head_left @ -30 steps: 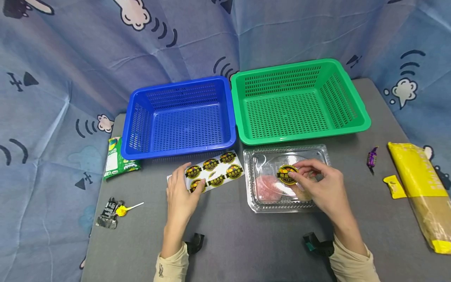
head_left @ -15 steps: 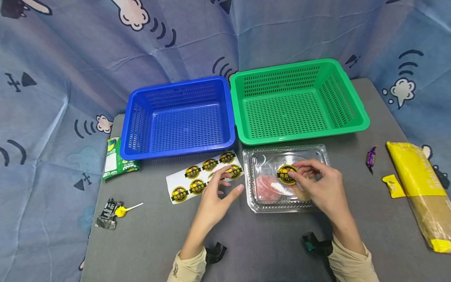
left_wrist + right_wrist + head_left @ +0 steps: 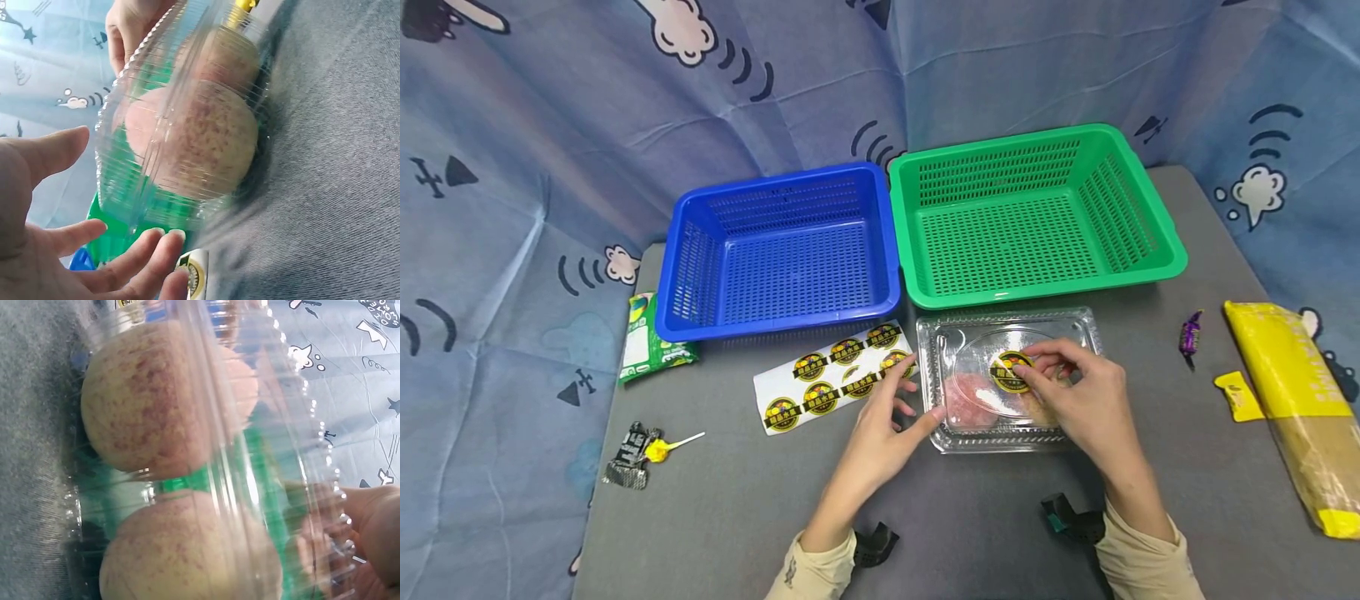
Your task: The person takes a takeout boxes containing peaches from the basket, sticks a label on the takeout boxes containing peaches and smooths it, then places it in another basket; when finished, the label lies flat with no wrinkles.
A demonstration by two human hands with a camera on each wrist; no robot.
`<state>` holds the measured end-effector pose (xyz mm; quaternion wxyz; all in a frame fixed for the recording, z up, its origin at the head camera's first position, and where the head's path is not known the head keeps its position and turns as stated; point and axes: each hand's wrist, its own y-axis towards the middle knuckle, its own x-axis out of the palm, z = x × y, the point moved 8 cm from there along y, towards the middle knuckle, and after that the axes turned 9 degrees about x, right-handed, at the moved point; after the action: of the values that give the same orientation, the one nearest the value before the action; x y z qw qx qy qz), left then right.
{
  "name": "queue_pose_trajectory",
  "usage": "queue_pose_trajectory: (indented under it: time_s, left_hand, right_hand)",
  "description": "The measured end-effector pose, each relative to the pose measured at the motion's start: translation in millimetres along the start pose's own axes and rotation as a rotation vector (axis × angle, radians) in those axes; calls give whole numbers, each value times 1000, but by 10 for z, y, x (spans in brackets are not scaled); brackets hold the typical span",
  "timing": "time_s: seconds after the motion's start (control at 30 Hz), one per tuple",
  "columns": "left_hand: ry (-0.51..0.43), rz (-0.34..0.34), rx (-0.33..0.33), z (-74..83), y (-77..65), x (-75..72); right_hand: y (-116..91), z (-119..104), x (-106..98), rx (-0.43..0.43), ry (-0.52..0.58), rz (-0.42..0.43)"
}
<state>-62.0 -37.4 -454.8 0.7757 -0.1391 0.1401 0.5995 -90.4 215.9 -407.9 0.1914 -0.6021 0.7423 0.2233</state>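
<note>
A clear plastic clamshell box (image 3: 934,429) with its lid down stands in front of the green basket. Inside it are round, speckled pink-and-yellow fruits that look like peaches (image 3: 212,137). My right hand (image 3: 1086,400) pinches a round black-and-gold sticker (image 3: 1009,375) by its right edge, over the middle of the lid. At the box's left side is my left hand (image 3: 883,437), fingers spread and holding nothing, thumb tip right at the box's edge. A white sheet of stickers (image 3: 790,383) lies left of the box, partly behind the left fingers.
Behind stand a blue basket (image 3: 782,321) and a green basket (image 3: 1045,287). A green packet (image 3: 651,346), a black wrapper (image 3: 628,458) and a yellow lollipop (image 3: 658,450) lie left. On the right are a purple candy (image 3: 1190,337), a small yellow packet (image 3: 1240,397) and a long yellow pack (image 3: 1292,375).
My left hand has left the sticker sheet's left part and moved right, to the box's left edge. The right hand keeps the sticker over the lid, almost unmoved.
</note>
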Motion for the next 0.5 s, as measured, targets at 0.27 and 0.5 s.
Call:
queue_pose_trajectory:
  time_s: [0.27,0.5]
  left_hand:
    - [-35,-44,-24,-40,10,94]
    - [-64,-66,-33,-67,21,134]
  right_hand:
    - [-8,-7,9,-2,-10,-5]
    - [-1,-12,14,-11,-17,2]
